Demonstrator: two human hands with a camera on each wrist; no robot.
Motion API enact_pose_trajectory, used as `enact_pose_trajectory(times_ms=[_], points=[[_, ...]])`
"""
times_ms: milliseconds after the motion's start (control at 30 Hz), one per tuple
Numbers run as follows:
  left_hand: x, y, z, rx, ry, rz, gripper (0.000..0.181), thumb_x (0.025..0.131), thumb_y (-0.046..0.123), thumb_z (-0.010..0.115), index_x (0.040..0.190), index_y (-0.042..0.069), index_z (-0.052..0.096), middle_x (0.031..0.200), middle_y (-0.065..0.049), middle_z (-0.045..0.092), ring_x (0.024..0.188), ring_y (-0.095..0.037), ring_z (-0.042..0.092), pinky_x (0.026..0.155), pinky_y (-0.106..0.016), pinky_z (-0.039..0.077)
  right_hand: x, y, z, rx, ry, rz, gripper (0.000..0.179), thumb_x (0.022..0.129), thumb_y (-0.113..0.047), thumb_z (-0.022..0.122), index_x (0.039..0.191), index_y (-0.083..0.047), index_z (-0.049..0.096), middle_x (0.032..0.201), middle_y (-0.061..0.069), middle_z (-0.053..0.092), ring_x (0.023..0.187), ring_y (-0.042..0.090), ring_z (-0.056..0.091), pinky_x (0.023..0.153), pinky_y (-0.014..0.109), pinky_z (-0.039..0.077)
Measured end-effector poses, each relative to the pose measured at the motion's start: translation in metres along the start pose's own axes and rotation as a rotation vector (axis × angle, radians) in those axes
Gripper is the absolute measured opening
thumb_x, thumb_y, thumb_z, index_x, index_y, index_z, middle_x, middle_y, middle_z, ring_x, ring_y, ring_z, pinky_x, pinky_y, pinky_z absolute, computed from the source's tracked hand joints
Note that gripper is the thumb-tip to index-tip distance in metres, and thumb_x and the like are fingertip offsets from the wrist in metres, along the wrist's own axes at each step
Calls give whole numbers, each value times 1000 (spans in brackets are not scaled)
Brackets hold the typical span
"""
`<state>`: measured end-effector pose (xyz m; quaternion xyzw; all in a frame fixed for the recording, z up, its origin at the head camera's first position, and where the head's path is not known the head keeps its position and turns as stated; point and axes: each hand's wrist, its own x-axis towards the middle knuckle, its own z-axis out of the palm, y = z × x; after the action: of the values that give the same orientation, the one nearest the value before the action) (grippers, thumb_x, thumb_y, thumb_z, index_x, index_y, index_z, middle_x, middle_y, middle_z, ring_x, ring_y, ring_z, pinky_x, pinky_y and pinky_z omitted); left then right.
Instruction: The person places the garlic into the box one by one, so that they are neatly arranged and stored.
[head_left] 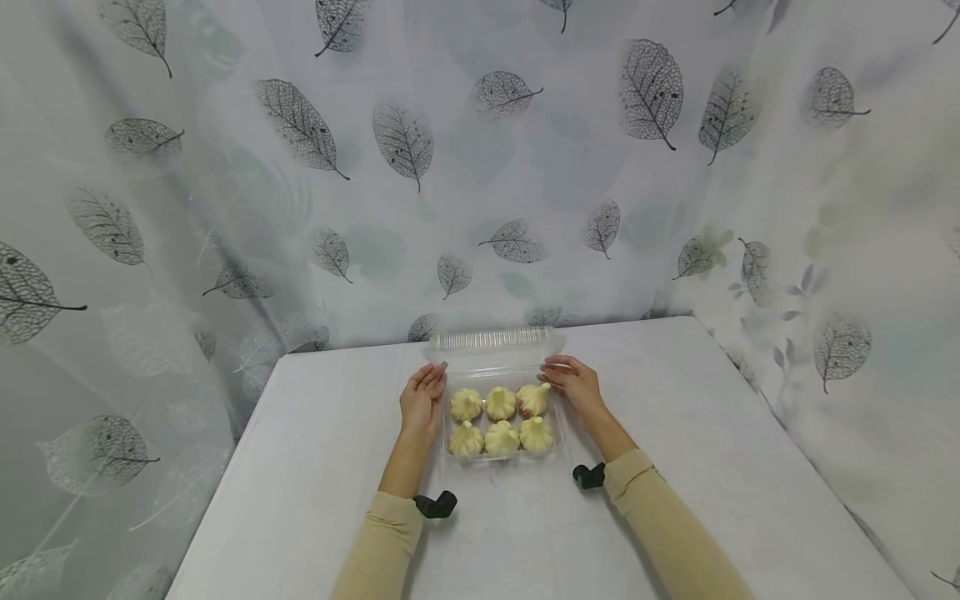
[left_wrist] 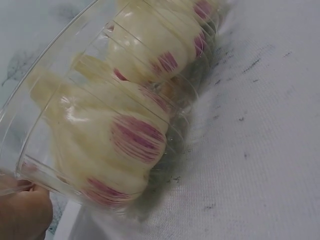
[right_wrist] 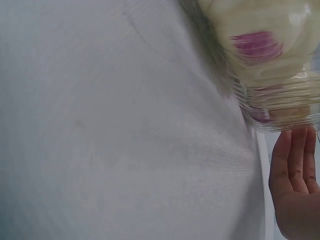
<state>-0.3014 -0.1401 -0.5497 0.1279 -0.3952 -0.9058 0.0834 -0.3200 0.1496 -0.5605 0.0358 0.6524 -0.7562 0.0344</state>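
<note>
A clear plastic clamshell box (head_left: 502, 461) stands on the white table with its ribbed lid (head_left: 495, 339) folded open toward the back. Inside sit several garlic bulbs (head_left: 501, 403) in two rows, stems up. Purple streaks mark the sides of a bulb (left_wrist: 100, 140) close to the left wrist camera. At the box's back left corner, my left hand (head_left: 422, 404) pinches the plastic edge. My right hand (head_left: 576, 385) is at the back right corner. Its nearly straight fingers (right_wrist: 296, 160) touch the plastic in the right wrist view, their tips partly hidden.
White cloth covers the table (head_left: 322, 483), whose back edge runs just behind the lid. A leaf-patterned curtain (head_left: 480, 167) hangs behind and along both sides. Black wrist devices (head_left: 437, 505) sit at both beige sleeves (head_left: 675, 521).
</note>
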Motion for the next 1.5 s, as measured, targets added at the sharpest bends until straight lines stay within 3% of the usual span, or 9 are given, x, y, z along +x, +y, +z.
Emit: enact_pose_trajectory(times_ms=[200,400,600,733,900,1133,1267,1400,1500], points=[[-2,-1,0,77,46,-7,37,102,-17,47,138,-10,45,126,-19,52,121,-26,61,113,-29,51,-1,0,0,-54,35,25,32,103,-14,68,131,-1,64,122,13,74,95,8,74,83,23,60],[-4,-3,-1,245,71,25,30,106,-6,49,136,-9,51,121,-13,58,110,-18,60,98,-19,55,-6,0,0,-130,38,-6,31,105,-22,65,129,-3,66,123,16,72,105,18,68,79,24,59],[-4,-6,-3,279,79,49,42,94,-21,44,135,-11,52,111,-8,61,105,-14,61,88,-13,55,-7,3,-5,-13,-3,13,32,111,-15,46,133,3,63,129,11,71,114,17,66,80,18,55],[-4,-7,-3,257,85,44,43,93,-23,45,134,-12,51,109,-8,62,102,-14,61,85,-11,56,-8,3,-7,21,-38,7,36,109,-17,48,135,5,60,129,14,71,117,20,66,87,20,56],[-3,-5,-1,183,78,28,39,95,-23,44,132,-11,51,107,-8,60,103,-15,61,91,-15,57,-11,0,-6,-121,-11,-46,35,106,-23,59,132,-2,66,129,16,71,114,22,68,92,29,59],[-9,4,-7,60,-61,7,34,106,-10,41,139,-15,42,132,-25,56,139,-36,50,122,-33,41,-22,-5,-4,-294,44,-93,30,105,-19,62,132,-10,70,127,14,70,112,25,67,90,32,62],[-22,11,-13,293,-126,16,40,109,0,44,147,-12,40,151,-29,46,146,-39,41,127,-43,34,-28,-8,-4,-349,49,-107,33,102,-13,62,134,-10,69,127,15,70,112,28,68,90,34,64],[-36,17,-19,574,-148,54,45,105,2,53,149,-7,45,153,-27,47,141,-41,47,122,-51,41,-37,-12,-5,-402,66,-113,36,98,-10,63,133,-10,69,124,15,72,107,28,70,84,30,64],[-47,20,-25,700,-154,69,49,103,5,58,150,-4,46,151,-25,50,137,-41,52,117,-52,46,-43,-14,-5,-438,82,-117,37,96,-10,65,133,-9,69,120,14,74,103,25,72,80,27,63]])
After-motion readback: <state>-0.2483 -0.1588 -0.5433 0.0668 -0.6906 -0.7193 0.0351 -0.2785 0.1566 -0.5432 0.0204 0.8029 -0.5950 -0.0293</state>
